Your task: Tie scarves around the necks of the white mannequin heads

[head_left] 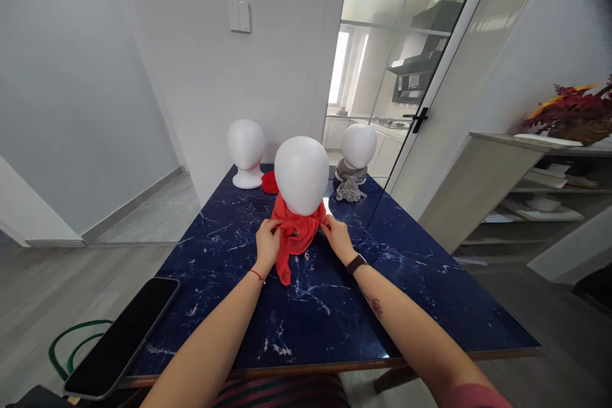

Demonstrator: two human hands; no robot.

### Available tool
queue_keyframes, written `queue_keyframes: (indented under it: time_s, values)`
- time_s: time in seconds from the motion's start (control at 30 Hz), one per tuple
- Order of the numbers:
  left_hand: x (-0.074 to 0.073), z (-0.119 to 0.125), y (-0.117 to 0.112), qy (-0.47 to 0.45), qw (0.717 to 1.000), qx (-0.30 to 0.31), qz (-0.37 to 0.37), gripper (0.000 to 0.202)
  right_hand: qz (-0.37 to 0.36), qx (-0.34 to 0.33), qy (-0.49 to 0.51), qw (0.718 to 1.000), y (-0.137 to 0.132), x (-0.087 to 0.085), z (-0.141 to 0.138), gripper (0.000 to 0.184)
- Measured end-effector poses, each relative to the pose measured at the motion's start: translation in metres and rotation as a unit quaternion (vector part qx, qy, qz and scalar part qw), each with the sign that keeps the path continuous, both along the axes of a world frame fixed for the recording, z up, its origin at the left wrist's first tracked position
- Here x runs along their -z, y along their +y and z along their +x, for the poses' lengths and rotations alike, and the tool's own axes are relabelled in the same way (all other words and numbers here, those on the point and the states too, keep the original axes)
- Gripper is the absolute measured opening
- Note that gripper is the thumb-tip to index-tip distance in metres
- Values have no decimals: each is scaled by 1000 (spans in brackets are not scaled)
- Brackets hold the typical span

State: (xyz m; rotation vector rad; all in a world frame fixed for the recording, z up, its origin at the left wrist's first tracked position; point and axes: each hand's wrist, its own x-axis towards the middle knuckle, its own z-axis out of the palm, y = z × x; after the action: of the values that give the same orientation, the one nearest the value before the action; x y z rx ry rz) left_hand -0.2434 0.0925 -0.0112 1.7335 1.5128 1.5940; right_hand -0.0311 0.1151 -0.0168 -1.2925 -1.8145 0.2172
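L hand (269, 242) and R hand (338, 239) both pinch the red scarf (297, 241), a bit apart, just below mid head (302, 172) (one tail hangs toward the desk (310, 331) edge). Bare head (246, 145) behind-L of mid head; grey scarf (351, 189) behind-R, round base of 3rd head (359, 145).

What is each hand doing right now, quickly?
Left hand: closed, pinching the red scarf below the middle white head.
Right hand: closed, pinching the same scarf on its other side.
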Motion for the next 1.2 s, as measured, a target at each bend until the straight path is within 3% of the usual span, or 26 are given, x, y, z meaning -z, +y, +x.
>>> queue_keyframes:
  time_s: [0.1, 0.2, 0.37, 0.57, 0.73, 0.8, 0.83, 0.9, 0.97, 1.03, 1.1, 1.2]
  values:
    - [6, -7, 6, -75, 997, -22, -10, 20, -17, 0, 50, 999, 3, 1, 8, 13]
    - [10, -12, 11, -141, 989, -40, -22, 19, -48, 8, 166, 985, 7, 2, 16, 11]
    - [13, -17, 19, -209, 976, -47, -37, 19, -122, 62, 404, 905, 17, 7, 30, 16]
    - [14, -24, 25, -244, 967, -55, -46, 16, -176, 48, 499, 847, 23, 2, 49, 18]
    - [11, -28, 19, -211, 973, -83, -53, 22, -209, 34, 522, 826, 17, -5, 60, 16]
    - [8, -26, 12, -165, 979, -108, -42, 30, -186, 49, 500, 845, 11, -5, 53, 18]
    - [6, -24, 8, -117, 986, -115, -32, 34, -159, 51, 457, 874, 7, -5, 47, 25]
    - [3, -18, 1, 13, 994, -106, -6, 38, -90, 20, 310, 946, -1, -4, 33, 39]
    - [1, -11, -5, 133, 988, -74, 15, 35, -36, -45, 140, 988, -9, -1, 18, 45]
    - [2, -5, -8, 194, 980, -39, 13, 27, -14, -94, 41, 995, -12, 2, 8, 51]
    - [5, -3, -9, 220, 975, -16, -13, 17, -2, -96, -7, 995, -11, 6, 4, 53]
    - [8, -6, -5, 190, 980, -26, -46, 13, -11, -60, -35, 998, -4, 10, 12, 34]
